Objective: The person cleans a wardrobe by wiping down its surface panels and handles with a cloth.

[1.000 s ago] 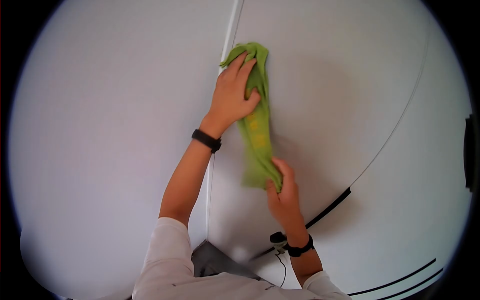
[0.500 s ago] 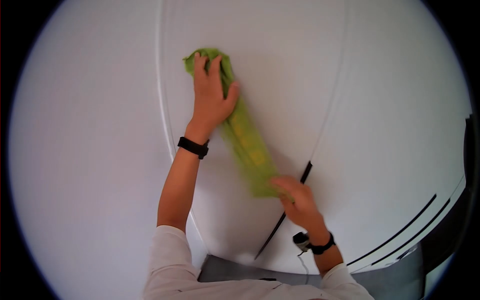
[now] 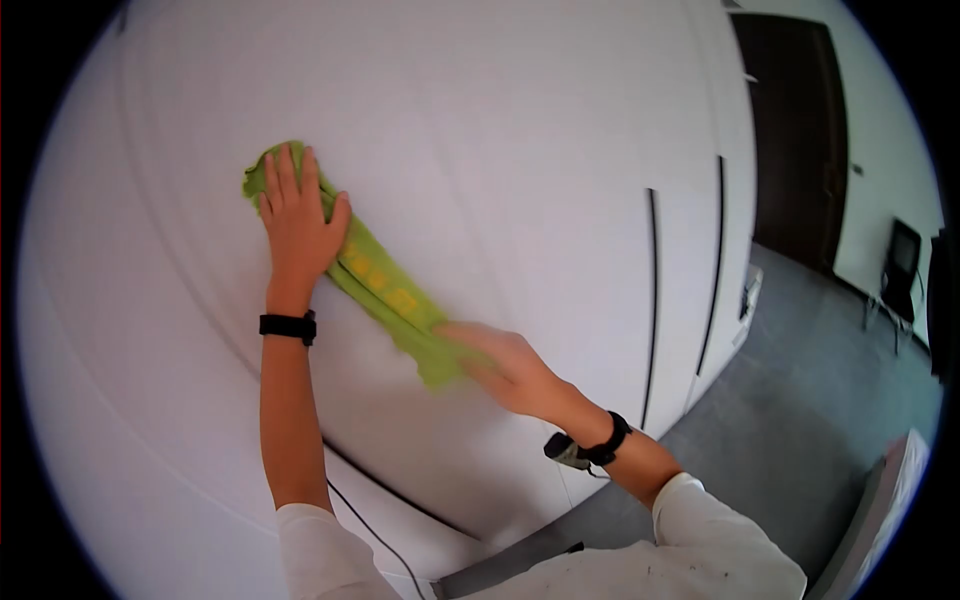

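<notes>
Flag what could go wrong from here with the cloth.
1. The green cloth is under the flat left hand, its lower end in the right hand; uneven pulling might bunch it.
2. The small device at the right wristband might knock the white panel.
3. The dark cord beside the left sleeve might snag.

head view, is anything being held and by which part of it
The cloth: the right hand grips its lower end; the left hand lies over its upper end.
</notes>
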Available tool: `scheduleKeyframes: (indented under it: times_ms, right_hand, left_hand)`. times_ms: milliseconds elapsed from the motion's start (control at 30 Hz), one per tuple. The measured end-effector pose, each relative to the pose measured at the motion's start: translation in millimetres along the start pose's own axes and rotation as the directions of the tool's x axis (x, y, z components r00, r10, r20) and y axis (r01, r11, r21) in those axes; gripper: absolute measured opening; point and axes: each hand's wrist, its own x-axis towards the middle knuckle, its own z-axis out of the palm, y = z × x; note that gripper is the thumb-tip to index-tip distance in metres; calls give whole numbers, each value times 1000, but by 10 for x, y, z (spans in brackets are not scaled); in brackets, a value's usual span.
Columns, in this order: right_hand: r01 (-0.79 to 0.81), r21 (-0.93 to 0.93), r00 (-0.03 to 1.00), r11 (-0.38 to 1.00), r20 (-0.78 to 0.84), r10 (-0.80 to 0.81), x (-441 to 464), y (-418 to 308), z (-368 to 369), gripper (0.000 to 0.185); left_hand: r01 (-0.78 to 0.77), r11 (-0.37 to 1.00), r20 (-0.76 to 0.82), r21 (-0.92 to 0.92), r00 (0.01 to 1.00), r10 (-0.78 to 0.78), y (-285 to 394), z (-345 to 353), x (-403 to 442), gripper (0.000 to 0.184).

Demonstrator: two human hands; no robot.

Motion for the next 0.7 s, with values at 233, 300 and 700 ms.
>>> scheduleKeyframes:
  times_ms: [233,300,700]
  right_hand:
    - [-145,-79,980,986,-147,132,-334,-1447,434,43]
    - [-109,-108,976,988,-199,86,-551,-1954,538,42]
    - [-370,-144,878,918,-375,296,-1366,-3187,-90,37]
  left_hand:
    - [73,989,49,-129,997,-67,199,-972,112,71]
    - [-62,971,-49,-230,997,52,253,-1432,140,66]
    - [-92,926,-19,-367,996,91,1800,-2340,381,53]
